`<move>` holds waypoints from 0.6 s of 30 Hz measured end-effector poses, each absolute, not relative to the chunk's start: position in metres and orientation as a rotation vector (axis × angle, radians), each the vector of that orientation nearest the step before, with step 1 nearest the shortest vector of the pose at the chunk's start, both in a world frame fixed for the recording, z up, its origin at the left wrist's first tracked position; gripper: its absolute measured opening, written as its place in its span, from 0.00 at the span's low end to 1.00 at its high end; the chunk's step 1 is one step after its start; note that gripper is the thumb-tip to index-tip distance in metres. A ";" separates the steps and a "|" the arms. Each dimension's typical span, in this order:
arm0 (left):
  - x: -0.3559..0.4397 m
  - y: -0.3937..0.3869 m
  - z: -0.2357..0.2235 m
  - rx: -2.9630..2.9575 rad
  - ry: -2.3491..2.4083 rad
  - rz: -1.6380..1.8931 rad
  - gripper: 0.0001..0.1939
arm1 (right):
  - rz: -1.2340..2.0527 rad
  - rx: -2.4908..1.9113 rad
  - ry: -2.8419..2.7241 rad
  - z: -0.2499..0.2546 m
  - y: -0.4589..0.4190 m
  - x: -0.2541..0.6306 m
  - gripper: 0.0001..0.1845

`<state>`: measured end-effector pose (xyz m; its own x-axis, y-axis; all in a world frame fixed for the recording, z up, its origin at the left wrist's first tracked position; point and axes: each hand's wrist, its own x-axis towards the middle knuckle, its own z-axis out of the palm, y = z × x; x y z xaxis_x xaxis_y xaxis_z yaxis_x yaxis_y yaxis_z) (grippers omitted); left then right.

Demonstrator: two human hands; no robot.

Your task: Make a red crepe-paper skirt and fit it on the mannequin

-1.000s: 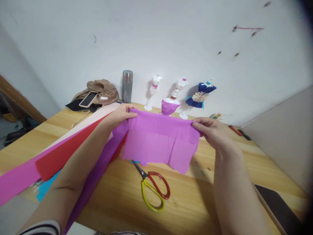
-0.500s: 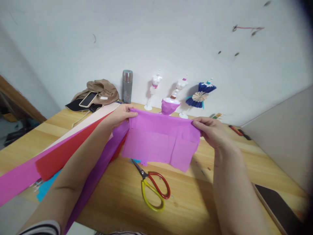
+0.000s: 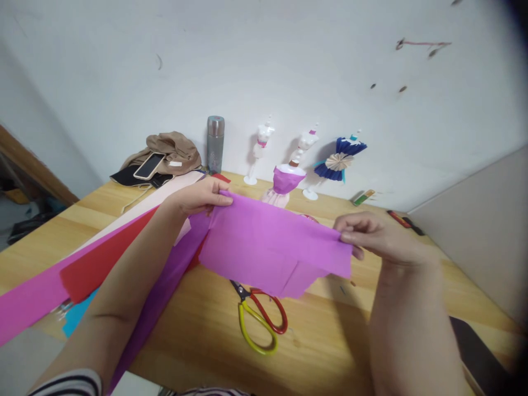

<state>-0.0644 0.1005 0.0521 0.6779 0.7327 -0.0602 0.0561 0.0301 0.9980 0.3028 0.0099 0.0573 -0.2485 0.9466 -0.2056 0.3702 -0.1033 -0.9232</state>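
A piece of purple crepe paper is stretched between my two hands above the table, its lower edge uneven. My left hand pinches its upper left corner. At the upper right edge, my right hand grips it between thumb and fingers. Below the paper lie scissors with one red and one yellow handle; the blade tips are hidden behind the paper. Just beyond it stands a small dress form in a purple top and pale pink skirt, its lower part covered by the paper.
Long strips of pink, red and purple paper lie under my left arm. At the back are a thermos, more small dress forms, and a brown cloth with a phone. A dark tablet-like device lies at right.
My right hand has moved right and down, tilting the purple paper and pulling it out at that side. More of the pink skirt behind shows now. My left hand has shifted slightly lower.
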 end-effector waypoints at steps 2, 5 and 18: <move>-0.070 0.096 0.058 1.576 0.657 0.435 0.12 | 1.468 -1.386 -1.734 0.061 0.003 0.307 0.21; -0.077 0.094 0.064 1.692 0.527 0.174 0.14 | 1.551 -1.219 -1.855 0.061 -0.003 0.309 0.22; -0.098 0.123 0.054 2.025 0.895 0.437 0.07 | 1.320 -1.497 -1.842 0.055 0.009 0.292 0.16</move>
